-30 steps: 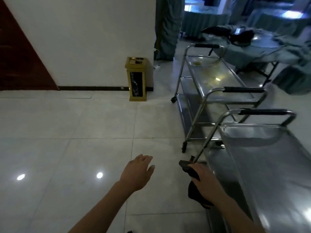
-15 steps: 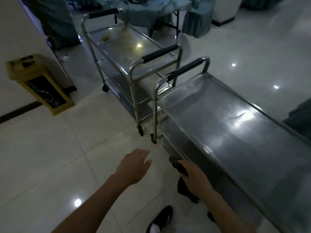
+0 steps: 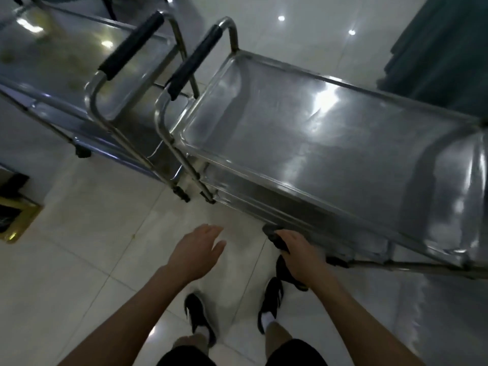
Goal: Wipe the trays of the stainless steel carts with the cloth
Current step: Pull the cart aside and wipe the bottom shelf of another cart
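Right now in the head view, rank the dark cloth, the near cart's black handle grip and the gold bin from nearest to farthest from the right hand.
1. dark cloth, gripped in the right hand.
2. near cart's black handle grip, ahead and left.
3. gold bin, at the far left edge.

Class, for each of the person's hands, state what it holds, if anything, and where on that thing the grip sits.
The right hand grips a dark cloth around its middle; the ends stick out above and below the fist. The left hand holds nothing.
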Available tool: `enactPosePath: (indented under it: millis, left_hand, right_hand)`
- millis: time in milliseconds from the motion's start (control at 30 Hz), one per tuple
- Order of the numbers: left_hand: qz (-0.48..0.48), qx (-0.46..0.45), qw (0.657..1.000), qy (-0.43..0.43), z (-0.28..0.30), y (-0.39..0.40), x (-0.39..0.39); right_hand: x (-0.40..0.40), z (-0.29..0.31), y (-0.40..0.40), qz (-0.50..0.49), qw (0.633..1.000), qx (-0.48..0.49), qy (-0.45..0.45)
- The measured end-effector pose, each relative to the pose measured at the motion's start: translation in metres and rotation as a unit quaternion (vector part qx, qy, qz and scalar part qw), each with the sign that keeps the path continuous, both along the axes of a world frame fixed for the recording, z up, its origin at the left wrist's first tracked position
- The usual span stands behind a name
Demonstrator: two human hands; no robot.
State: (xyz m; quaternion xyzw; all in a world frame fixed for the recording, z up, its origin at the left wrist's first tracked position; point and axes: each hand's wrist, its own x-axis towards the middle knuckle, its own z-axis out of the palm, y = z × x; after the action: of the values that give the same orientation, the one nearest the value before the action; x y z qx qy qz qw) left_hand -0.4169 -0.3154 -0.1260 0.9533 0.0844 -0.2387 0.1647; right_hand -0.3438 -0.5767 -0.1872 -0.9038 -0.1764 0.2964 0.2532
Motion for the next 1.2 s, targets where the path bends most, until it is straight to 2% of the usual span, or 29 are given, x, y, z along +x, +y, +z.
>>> enactPosePath:
  millis: [267, 400, 600, 800, 967, 1200]
  left_hand:
    - [-0.067, -0.092, 0.991, 0.066, -0.095, 0.051, 0.0]
    - [-0.061, -0.116, 0.989, 0.072, -0.13, 0.091, -0.007]
    - [-0.096, -0.105, 0.987, 0.081, -0.182, 0.115, -0.015]
    - [-0.151, -0.092, 0.982, 0.069, -0.272, 0.094, 0.003]
    - [-0.177, -0.07, 0.98, 0.059, -0.36, 0.081, 0.016]
    - [-0.218, -0.064, 0.974, 0.012, -0.472, 0.057, 0.058]
  right_hand:
    - [-0.056, -0.064, 0.023, -0.155, 0.987, -0.017, 0.023]
    - [-0.086, -0.104, 0.045, -0.207, 0.976, -0.032, 0.055]
    - [-0.098, -0.156, 0.074, -0.234, 0.968, -0.042, 0.081]
    - [-0.077, -0.242, 0.081, -0.221, 0.971, -0.05, 0.069]
    - [-0.064, -0.329, 0.073, -0.213, 0.976, -0.015, -0.042]
    - [-0.011, -0.44, 0.06, -0.213, 0.971, -0.055, -0.095]
